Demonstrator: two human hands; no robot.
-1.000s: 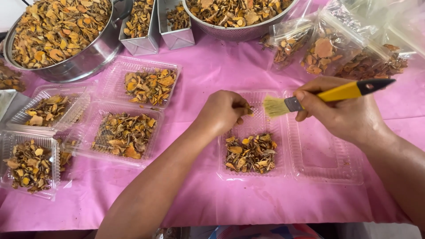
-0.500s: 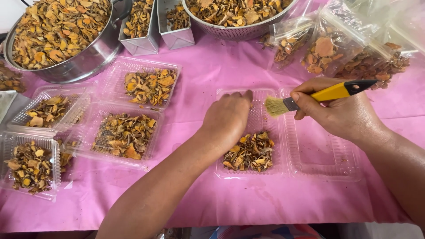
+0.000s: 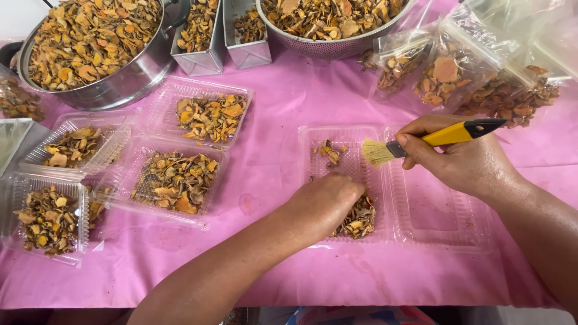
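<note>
Pink tabletop [image 3: 283,162] | left hand [image 3: 322,207] now lower in clear tray [image 3: 337,135], fingers curled onto dried slices [image 3: 360,219] | right hand [image 3: 463,159] fingers pinching brush [image 3: 421,141]

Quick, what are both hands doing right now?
Left hand: curled palm down on the dried slices in the open clear box; whether it grips any cannot be told.
Right hand: closed, holding the yellow-handled brush.
</note>
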